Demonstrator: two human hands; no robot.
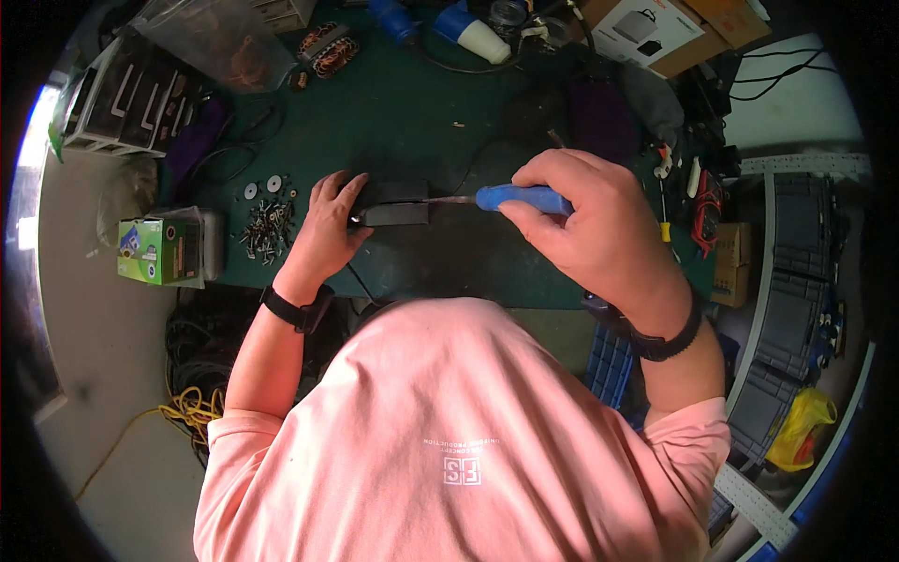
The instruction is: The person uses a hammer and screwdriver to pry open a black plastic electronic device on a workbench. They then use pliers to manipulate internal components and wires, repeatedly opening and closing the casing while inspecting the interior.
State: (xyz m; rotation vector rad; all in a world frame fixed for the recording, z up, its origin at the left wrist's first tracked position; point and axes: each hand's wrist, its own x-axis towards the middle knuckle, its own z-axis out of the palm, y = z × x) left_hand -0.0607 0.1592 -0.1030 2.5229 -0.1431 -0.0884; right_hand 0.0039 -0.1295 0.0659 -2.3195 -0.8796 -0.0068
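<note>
A dark grey flat piece (408, 214) with a slot along it lies on the green work mat (449, 112). My left hand (333, 217) grips its left end, fingers bent over it. My right hand (581, 215) is closed on the blue handle of a long, thin tool (496, 198), held level, its metal shaft reaching leftward into the slot. A pile of screws (267, 230) and two pale washers (273, 184) lie left of my left hand.
A drawer unit (126, 98), green box (150, 251) and clear bag are on the left. Blue connectors (454, 26), cables and cardboard (698, 37) crowd the back. Hand tools (665, 231) lie right; crates (796, 234) stand beside the bench.
</note>
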